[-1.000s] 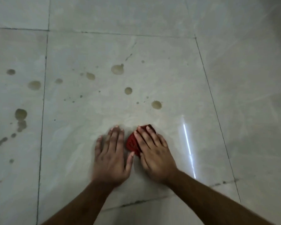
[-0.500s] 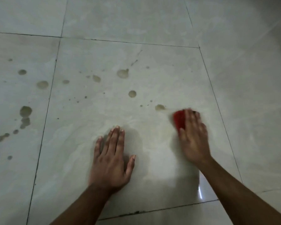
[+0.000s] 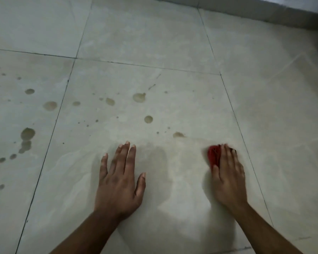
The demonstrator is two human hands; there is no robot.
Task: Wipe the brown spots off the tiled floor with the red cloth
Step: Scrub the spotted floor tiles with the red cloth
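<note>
Red cloth (image 3: 213,156) sits bunched under my right hand (image 3: 228,173), whose fingers (image 3: 226,153) lie fairly straight over it and press it to the tiled floor (image 3: 173,43), near the right grout line of the big middle tile. I see my left hand (image 3: 118,182) resting flat on the same tile, fingers spread and holding nothing, well apart from the cloth. Just beyond the cloth, to its left, lies a smeared brown spot (image 3: 178,134). Further out, more brown spots (image 3: 139,98) dot the middle tile, and others cover the tile on the left.
</note>
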